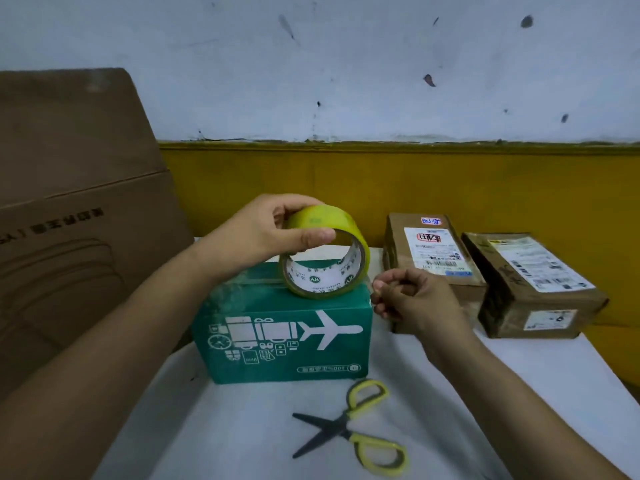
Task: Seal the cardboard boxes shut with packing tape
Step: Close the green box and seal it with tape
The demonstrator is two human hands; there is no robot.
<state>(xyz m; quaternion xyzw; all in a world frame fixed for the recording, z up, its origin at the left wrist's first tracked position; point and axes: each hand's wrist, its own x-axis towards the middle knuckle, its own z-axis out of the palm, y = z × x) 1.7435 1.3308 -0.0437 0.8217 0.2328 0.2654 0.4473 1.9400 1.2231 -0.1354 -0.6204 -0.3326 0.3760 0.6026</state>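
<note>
A green cardboard box (287, 337) printed with a white airplane stands at the middle of the white table. My left hand (266, 230) grips a yellowish roll of packing tape (325, 251) and holds it upright just over the box's top right part. My right hand (408, 296) hovers beside the box's right upper corner with its fingers curled and thumb against fingertips. Whether it pinches a tape end is not visible.
Open scissors (349, 427) with yellow-green handles lie on the table (242, 427) in front of the box. Two brown taped parcels (433, 258) (533, 285) with labels sit at the right. A large brown carton (76, 209) stands at the left. A yellow and white wall rises behind.
</note>
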